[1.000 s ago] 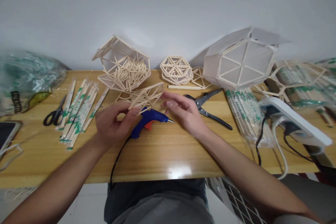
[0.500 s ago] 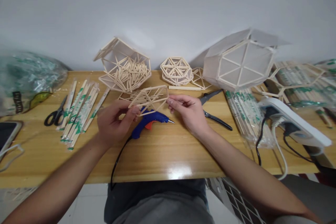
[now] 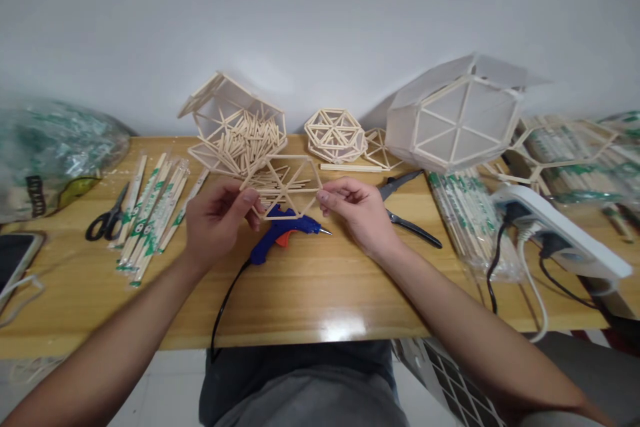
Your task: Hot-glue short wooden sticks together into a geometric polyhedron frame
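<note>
Between my hands is a flat hexagonal stick frame [image 3: 300, 191] with spokes meeting at its middle. My left hand [image 3: 220, 217] pinches its left corner between thumb and fingers. The right corner is gripped by the thumb and finger of my right hand [image 3: 353, 210]. A blue glue gun [image 3: 273, 238] with an orange trigger lies on the table just below the frame, its metal tip pointing right. Loose short sticks [image 3: 267, 181] show through and behind the frame.
Behind stand a stick-filled lantern shape [image 3: 253, 137], small hexagon frames [image 3: 336, 133] and a large covered polyhedron [image 3: 455, 120]. Scissors [image 3: 107, 217] and wrapped chopsticks [image 3: 150, 220] lie left. Pliers-like cutters [image 3: 413, 227], more chopsticks [image 3: 467, 220] and a power strip [image 3: 565, 230] are right.
The hexagonal frame has tilted, so its face now shows more fully towards me. Both hands still grip it and have hardly shifted.
</note>
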